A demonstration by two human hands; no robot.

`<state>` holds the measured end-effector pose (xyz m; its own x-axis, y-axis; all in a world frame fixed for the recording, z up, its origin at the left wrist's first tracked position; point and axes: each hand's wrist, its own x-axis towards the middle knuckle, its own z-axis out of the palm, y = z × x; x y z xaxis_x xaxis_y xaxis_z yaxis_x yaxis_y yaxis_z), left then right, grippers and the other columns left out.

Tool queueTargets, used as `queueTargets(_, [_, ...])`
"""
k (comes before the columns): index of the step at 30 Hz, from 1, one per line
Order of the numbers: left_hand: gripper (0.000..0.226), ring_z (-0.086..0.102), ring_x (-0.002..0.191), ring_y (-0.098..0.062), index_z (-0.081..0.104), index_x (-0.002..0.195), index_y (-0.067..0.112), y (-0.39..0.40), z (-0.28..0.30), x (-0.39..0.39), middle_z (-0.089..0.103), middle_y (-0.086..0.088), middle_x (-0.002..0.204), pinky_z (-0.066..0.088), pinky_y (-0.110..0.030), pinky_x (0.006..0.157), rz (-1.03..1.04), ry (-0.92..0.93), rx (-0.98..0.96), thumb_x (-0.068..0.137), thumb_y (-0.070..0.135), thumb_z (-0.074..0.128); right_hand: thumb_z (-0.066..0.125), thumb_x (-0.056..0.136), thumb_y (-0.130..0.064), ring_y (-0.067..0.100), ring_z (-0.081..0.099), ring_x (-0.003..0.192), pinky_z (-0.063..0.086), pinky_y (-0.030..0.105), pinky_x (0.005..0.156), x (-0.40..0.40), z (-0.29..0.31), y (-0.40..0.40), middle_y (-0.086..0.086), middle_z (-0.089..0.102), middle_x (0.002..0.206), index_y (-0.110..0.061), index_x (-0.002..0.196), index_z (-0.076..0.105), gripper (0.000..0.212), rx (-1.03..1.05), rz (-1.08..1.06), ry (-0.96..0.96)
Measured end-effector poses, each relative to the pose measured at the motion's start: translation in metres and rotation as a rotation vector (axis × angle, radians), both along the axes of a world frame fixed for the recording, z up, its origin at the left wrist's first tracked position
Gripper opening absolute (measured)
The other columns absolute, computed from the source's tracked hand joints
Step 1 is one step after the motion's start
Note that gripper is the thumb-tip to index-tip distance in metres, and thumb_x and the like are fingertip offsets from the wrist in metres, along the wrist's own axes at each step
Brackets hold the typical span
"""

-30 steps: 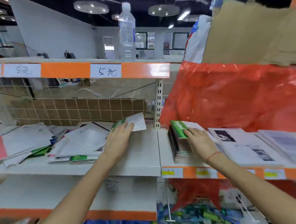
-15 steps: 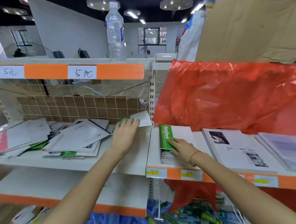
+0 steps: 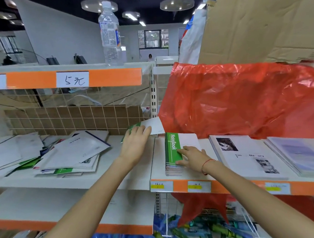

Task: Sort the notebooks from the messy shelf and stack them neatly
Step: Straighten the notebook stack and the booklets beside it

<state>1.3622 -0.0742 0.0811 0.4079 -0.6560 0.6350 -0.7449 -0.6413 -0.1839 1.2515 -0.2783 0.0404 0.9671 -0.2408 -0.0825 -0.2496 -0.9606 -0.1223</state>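
Observation:
A messy pile of notebooks lies on the left part of the white shelf. My left hand holds a green-and-white notebook, tilted and raised just above the shelf near the upright post. Right of the post sits a neat stack of green notebooks, its top cover reading "NoteBook". My right hand rests flat on the near end of that stack, fingers stretched out. The underside of the held notebook is hidden.
Two more stacks lie further right, one with a black-and-white cover and one bluish. Red plastic sheeting hangs just behind them, with cardboard above. A water bottle stands on the top shelf. The slotted post divides the bays.
My left hand has carried the green-and-white notebook slightly right, closer to the neat stack. My right hand has stayed on the stack, sliding toward its near end.

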Motion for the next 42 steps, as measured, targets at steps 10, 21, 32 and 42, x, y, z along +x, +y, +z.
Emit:
queueTargets(10, [0.050, 0.063, 0.067, -0.028, 0.067, 0.093, 0.012, -0.088, -0.025, -0.042, 0.064, -0.009, 0.079, 0.051, -0.036, 0.058, -0.121, -0.012, 0.150, 0.047, 0.000, 0.054, 0.038, 0.099, -0.040, 0.019, 0.023, 0.140, 0.014, 0.055, 0.111, -0.072, 0.007, -0.074, 0.004, 0.026, 0.153, -0.021, 0.142, 0.036, 0.048, -0.144, -0.314, -0.224])
queueTargets(21, [0.040, 0.031, 0.131, -0.033, 0.031, 0.142, 0.024, -0.097, -0.049, -0.067, 0.038, -0.008, 0.140, 0.017, -0.066, 0.105, -0.068, 0.359, 0.435, 0.102, 0.030, 0.028, 0.037, 0.099, -0.039, 0.017, 0.024, 0.140, 0.008, 0.054, 0.112, -0.091, 0.002, -0.070, 0.003, 0.023, 0.154, -0.023, 0.142, 0.037, 0.045, -0.129, -0.324, -0.194])
queueTargets(32, [0.050, 0.004, 0.145, -0.030, 0.014, 0.150, 0.036, -0.091, -0.062, -0.050, 0.010, -0.003, 0.158, 0.011, -0.063, 0.110, -0.161, 0.570, 0.518, 0.102, 0.046, 0.022, 0.035, 0.100, -0.042, 0.016, 0.020, 0.142, 0.008, 0.054, 0.112, -0.088, -0.004, -0.064, 0.002, 0.020, 0.155, -0.024, 0.143, 0.033, 0.048, -0.146, -0.285, -0.165])
queueTargets(42, [0.049, 0.013, 0.143, -0.025, 0.030, 0.145, 0.022, -0.063, -0.050, -0.050, 0.021, -0.006, 0.153, 0.012, -0.049, 0.114, -0.062, 0.567, 0.195, 0.099, 0.042, 0.033, 0.038, 0.097, -0.034, 0.025, 0.033, 0.137, 0.021, 0.046, 0.112, -0.064, 0.002, -0.037, 0.010, 0.036, 0.148, -0.014, 0.140, 0.041, 0.048, -0.090, -0.080, -0.333])
